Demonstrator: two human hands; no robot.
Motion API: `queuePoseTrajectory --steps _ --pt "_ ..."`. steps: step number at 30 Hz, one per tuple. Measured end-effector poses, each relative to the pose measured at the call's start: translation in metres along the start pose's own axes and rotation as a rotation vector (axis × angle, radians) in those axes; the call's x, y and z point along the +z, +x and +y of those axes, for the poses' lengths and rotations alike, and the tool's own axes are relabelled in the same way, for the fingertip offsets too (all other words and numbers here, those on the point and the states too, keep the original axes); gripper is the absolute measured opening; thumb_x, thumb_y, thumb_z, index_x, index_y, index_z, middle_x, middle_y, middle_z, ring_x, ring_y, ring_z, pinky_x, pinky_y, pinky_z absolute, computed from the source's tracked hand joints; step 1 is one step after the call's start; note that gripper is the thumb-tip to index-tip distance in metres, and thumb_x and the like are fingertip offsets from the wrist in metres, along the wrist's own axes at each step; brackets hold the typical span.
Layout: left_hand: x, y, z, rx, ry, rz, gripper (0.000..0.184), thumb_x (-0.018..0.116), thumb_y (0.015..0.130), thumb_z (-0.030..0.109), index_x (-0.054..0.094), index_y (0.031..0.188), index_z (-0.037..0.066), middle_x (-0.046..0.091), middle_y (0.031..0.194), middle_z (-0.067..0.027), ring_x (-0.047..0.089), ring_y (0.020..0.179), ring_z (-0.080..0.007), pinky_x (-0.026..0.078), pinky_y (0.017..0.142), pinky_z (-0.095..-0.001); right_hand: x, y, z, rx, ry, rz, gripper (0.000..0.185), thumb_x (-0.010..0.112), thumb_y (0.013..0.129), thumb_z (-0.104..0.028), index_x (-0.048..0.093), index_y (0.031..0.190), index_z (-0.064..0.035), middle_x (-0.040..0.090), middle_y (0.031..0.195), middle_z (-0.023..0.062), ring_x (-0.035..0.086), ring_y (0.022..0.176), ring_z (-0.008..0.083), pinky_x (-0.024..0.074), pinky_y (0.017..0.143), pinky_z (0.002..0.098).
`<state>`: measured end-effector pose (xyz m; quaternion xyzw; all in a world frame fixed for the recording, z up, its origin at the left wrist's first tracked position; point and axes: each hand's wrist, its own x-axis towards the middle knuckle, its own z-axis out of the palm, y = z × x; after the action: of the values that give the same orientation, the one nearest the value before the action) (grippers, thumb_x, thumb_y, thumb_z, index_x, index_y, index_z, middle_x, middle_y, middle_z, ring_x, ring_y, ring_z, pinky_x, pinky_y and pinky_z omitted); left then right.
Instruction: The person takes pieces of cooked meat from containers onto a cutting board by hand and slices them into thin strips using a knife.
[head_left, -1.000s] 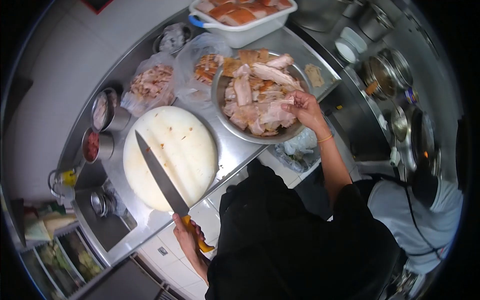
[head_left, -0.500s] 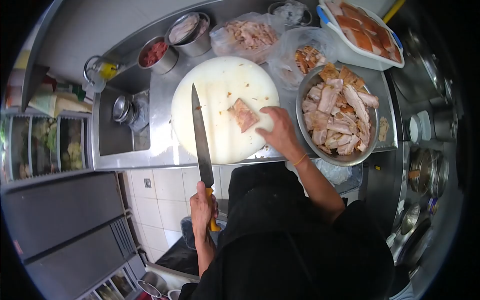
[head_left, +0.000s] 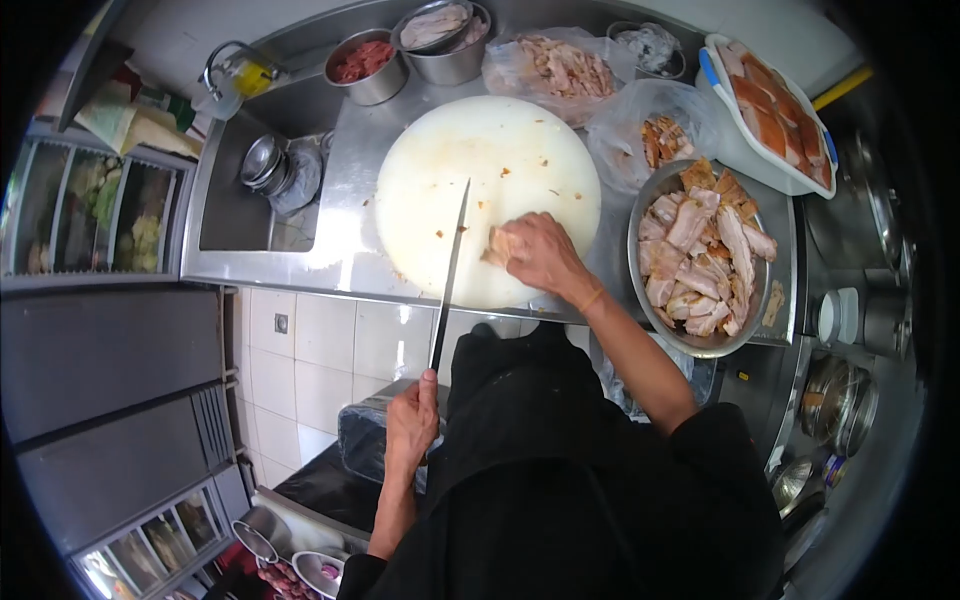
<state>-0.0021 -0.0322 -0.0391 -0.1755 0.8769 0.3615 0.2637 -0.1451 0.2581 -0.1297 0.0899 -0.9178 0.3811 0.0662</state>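
My left hand (head_left: 411,418) is closed around the handle of a long kitchen knife (head_left: 453,262). Its narrow blade points away from me, with the tip over the round white cutting board (head_left: 420,165). On that board my right hand (head_left: 541,254) has its fingers curled over a piece of cooked meat (head_left: 497,246), which looks like pork. Only the left end of the piece shows; the rest is under my fingers. The blade is just left of the meat, apart from it in this view. Small brown crumbs are scattered on the board.
A steel bowl of meat slices (head_left: 690,250) stands right of the board. Behind are a pot of red meat (head_left: 362,62), plastic bags of cut meat (head_left: 560,65), and a white tub (head_left: 765,155) of browned slabs. A sink (head_left: 225,215) lies to the left.
My right hand has moved left and closed over the meat piece. The knife now appears turned more edge-on, close to the piece. The whole view has shifted slightly.
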Motion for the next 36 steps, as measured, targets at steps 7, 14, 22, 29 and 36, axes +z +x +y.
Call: queuePoseTrajectory --steps 7,14,22,29,36 --pt "0.002 -0.024 0.023 0.018 0.122 -0.026 0.07 0.04 0.108 0.053 0.065 0.089 -0.009 0.064 0.085 -0.037 0.062 0.092 -0.0572 0.049 0.078 -0.0569 0.026 -0.021 -0.026 0.084 -0.02 0.291 0.019 0.071 0.084 -0.016 0.073 0.102 -0.0105 0.068 0.102 0.0074 0.058 0.103 0.0298 0.044 0.09 0.0436" --pt "0.001 -0.029 0.033 0.022 0.244 -0.045 0.066 0.04 0.109 0.048 0.065 0.087 -0.008 0.064 0.086 -0.039 0.062 0.093 -0.0576 0.048 0.079 -0.0607 0.036 -0.021 -0.028 0.114 -0.097 0.343 0.016 0.073 0.083 -0.02 0.073 0.097 -0.0132 0.069 0.101 0.0017 0.058 0.1 0.0258 0.0428 0.084 0.0423" --pt "-0.005 -0.05 0.028 0.021 0.369 -0.044 0.06 0.041 0.109 0.042 0.064 0.081 -0.006 0.064 0.085 -0.0394 0.061 0.088 -0.0598 0.049 0.078 -0.0634 0.032 -0.019 -0.033 0.08 -0.093 0.354 0.009 0.073 0.084 -0.016 0.072 0.093 -0.0126 0.071 0.097 0.0013 0.061 0.095 0.0262 0.0427 0.082 0.0425" --pt "0.004 0.001 0.061 0.116 0.327 0.015 0.06 0.038 0.11 0.042 0.065 0.085 -0.006 0.065 0.085 -0.038 0.06 0.088 -0.0599 0.048 0.079 -0.064 0.034 -0.016 -0.03 0.067 -0.098 0.36 0.013 0.069 0.086 -0.017 0.067 0.098 -0.0118 0.067 0.098 0.0034 0.059 0.097 0.0261 0.0425 0.082 0.0433" --pt "0.002 -0.034 0.055 0.041 0.326 -0.028 0.06 0.037 0.11 0.044 0.064 0.087 -0.005 0.064 0.083 -0.0378 0.061 0.087 -0.0589 0.046 0.077 -0.0646 0.036 -0.021 -0.03 0.119 -0.083 0.346 0.014 0.068 0.084 -0.015 0.064 0.098 -0.0116 0.064 0.096 0.0049 0.058 0.094 0.0271 0.0429 0.082 0.0434"
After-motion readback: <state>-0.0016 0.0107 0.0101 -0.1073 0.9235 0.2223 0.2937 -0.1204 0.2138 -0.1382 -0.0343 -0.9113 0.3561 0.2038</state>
